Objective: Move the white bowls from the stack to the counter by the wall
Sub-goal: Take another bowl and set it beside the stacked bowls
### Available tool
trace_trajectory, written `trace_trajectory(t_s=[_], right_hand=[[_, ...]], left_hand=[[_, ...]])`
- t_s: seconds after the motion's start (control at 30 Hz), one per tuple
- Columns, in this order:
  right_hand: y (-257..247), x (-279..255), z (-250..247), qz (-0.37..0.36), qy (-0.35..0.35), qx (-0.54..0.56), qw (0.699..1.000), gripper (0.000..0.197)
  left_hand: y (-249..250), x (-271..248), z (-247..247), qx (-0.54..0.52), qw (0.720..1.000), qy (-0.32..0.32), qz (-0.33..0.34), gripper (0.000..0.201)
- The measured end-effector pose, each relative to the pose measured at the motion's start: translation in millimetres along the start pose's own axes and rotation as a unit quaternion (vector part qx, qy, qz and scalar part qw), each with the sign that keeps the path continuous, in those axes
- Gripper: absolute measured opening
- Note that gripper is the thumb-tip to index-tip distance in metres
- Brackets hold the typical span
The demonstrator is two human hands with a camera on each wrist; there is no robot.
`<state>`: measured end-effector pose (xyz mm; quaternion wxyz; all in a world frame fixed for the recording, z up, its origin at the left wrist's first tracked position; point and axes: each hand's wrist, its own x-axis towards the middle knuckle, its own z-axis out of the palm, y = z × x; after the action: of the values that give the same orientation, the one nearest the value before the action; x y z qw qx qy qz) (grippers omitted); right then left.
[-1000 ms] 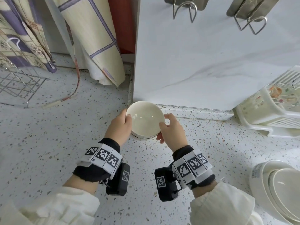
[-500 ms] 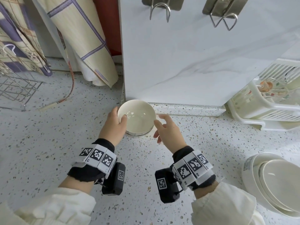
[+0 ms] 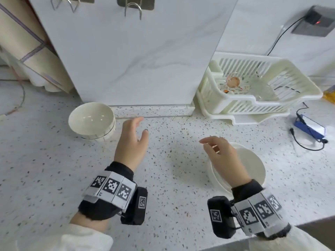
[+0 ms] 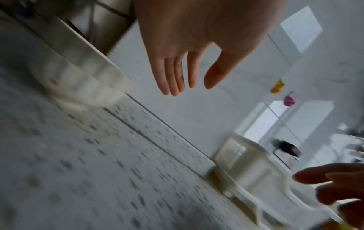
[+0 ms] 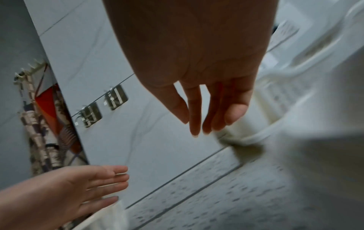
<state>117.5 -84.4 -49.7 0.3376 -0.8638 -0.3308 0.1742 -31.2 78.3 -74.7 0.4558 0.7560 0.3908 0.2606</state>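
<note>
Since the earlier frame we have let go; our left hand (image 3: 130, 142) and right hand (image 3: 222, 160) hover open, empty; the round white ceramic bowl (image 3: 91, 121) sits at ten o'clock by the wall; the stacked white bowls (image 3: 252, 171) lie under our right hand; a white plastic dish rack (image 3: 253, 95) stands at two o'clock.

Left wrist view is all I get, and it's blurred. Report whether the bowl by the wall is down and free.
Observer: The head view shows the white bowl upright on the counter at the foot of the wall, with neither hand on it.
Operator: Give me the left hand.
Observer: The left hand hangs open to the right of that bowl, holding nothing.
Operator: Now locate the stack.
Observer: The stack of white bowls sits near the counter's front edge, with the right hand above its left part, fingers relaxed and empty.
</note>
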Motion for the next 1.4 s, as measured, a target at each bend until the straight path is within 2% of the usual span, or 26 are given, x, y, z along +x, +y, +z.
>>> trace_trajectory(t_s=[0.17,0.27,0.33,0.43,0.57,0.77,0.97,1.1,1.23,1.4], right_hand=[[63.5,-18.0,-54.0,0.028,0.108,-0.085,0.99,0.022],[89.3,-27.9,-69.8,0.055,0.157,-0.095,0.981,0.028],[102.6,-32.4,-74.1,0.075,0.144,-0.093,0.982,0.033],[113.1,-36.2,-76.5,0.108,0.085,-0.077,0.988,0.038],[116.8,-38.3,-72.6,0.104,0.023,-0.08,0.991,0.037],[122.9,-32.0,-69.0,0.091,-0.007,-0.135,0.987,0.027],[109.7,-35.8,-76.2,0.07,0.028,-0.119,0.99,0.029],[83.1,-35.8,-80.7,0.045,0.063,-0.074,0.994,0.029],[48.9,-28.8,-67.7,0.014,0.077,-0.033,0.996,0.026],[9.4,-14.8,-21.6,0.039,0.027,0.074,0.996,0.024]], left_hand=[[28.9,-26.6,73.7,0.011,0.997,-0.074,0.034,0.035],[45.1,-40.6,107.6,0.021,0.992,-0.111,0.048,0.032],[54.7,-48.2,125.8,0.034,0.99,-0.13,0.053,0.032],[62.9,-56.3,145.5,0.073,0.985,-0.154,0.037,0.035],[64.6,-58.9,157.4,0.125,0.978,-0.163,0.025,0.036],[67.0,-54.7,158.4,0.208,0.958,-0.193,0.041,0.037],[65.2,-52.3,151.0,0.194,0.956,-0.217,0.044,0.035],[67.9,-49.9,137.2,0.108,0.968,-0.225,0.025,0.034],[65.4,-41.4,110.0,0.036,0.98,-0.194,0.001,0.033],[48.1,-22.3,60.5,0.017,0.992,-0.123,-0.005,0.033]])
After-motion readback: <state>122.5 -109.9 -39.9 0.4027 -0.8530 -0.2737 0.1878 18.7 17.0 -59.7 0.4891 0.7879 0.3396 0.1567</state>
